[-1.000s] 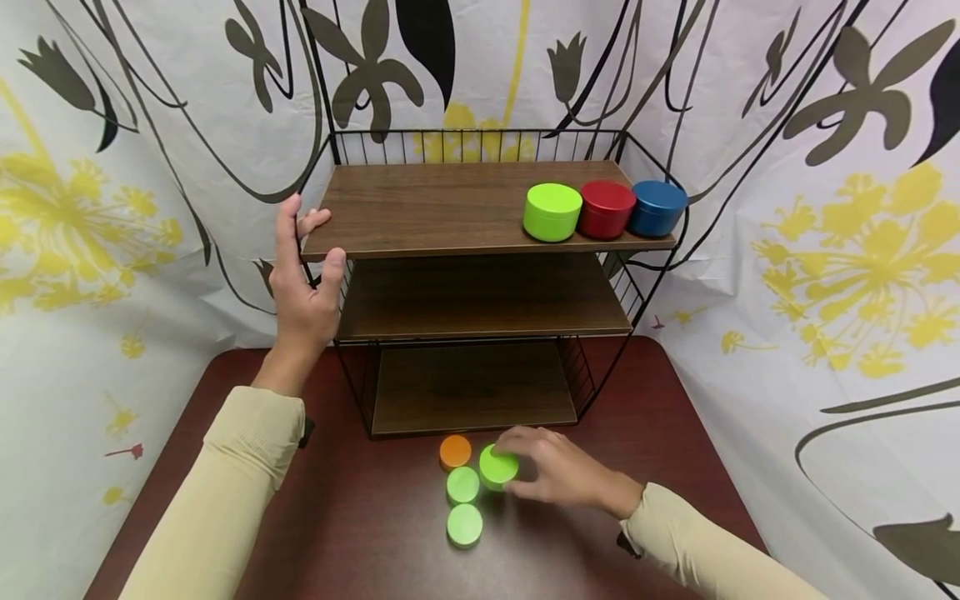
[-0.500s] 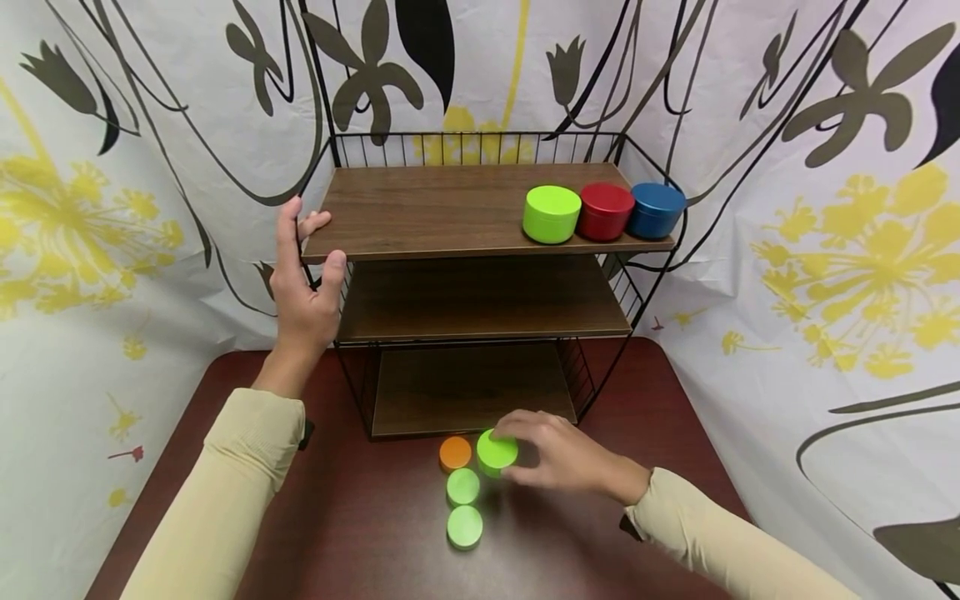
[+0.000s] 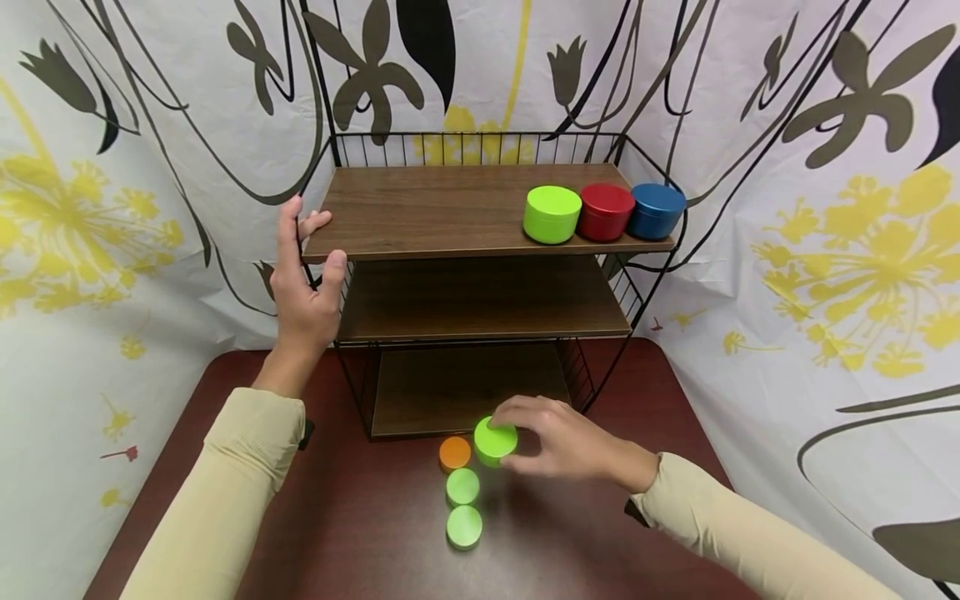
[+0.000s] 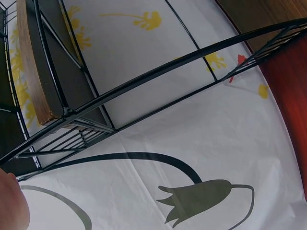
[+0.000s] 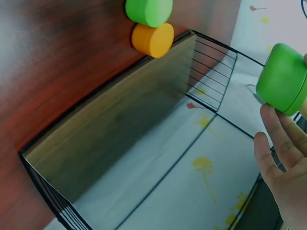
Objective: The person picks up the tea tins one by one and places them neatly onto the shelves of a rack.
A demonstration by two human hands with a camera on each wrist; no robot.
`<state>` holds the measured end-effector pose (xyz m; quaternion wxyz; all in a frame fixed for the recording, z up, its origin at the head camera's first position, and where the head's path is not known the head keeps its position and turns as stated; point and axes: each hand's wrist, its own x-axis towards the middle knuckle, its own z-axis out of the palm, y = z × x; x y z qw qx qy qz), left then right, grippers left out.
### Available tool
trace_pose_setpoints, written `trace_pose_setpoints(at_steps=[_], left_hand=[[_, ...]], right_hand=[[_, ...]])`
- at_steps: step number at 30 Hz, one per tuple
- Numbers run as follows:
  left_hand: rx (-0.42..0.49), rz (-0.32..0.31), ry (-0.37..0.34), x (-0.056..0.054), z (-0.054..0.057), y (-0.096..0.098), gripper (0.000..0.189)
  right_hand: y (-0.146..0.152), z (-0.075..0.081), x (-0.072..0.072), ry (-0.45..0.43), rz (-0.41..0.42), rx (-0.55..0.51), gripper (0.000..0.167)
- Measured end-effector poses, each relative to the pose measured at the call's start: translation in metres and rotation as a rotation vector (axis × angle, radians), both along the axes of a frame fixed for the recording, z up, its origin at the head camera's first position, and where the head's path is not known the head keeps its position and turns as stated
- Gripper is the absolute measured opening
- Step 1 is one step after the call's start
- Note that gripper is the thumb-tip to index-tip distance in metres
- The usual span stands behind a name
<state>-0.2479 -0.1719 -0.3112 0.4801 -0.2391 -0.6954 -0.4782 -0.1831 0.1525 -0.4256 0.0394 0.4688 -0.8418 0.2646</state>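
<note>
My right hand (image 3: 558,437) pinches a bright green round tin (image 3: 495,442) between thumb and fingers. It is held just above the table, in front of the rack's bottom shelf. In the right wrist view the green tin (image 5: 283,79) tilts at the fingertips. My left hand (image 3: 306,292) holds the left front corner of the wire shelf rack (image 3: 465,252), thumb in front and a fingertip over the top board. Only a bit of that hand (image 4: 12,203) shows in the left wrist view. Beside the held tin stand an orange tin (image 3: 454,454) and two light green tins (image 3: 462,487).
On the top shelf's right end stand a green tin (image 3: 552,215), a red tin (image 3: 606,212) and a blue tin (image 3: 657,211) in a row. The rack has three brown boards and black wire sides, on a dark red table (image 3: 360,517). A patterned cloth (image 3: 810,275) hangs around.
My right hand has lifted the bright green tin and carried it forward, towards the rack, past the light green tins. The left hand has stayed at the rack's corner.
</note>
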Motion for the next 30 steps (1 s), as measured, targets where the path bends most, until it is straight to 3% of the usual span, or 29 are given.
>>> trace_pose_setpoints(at_steps=[18,30], left_hand=[[-0.004,0.011,0.007,0.002,0.002,0.001,0.064],[-0.009,0.013,0.007,0.003,0.002,0.001,0.065]], right_hand=[[0.0,0.065,-0.014,0.0,0.013,-0.031,0.038],[-0.004,0.098,-0.022,0.04,0.046,-0.024,0.039]])
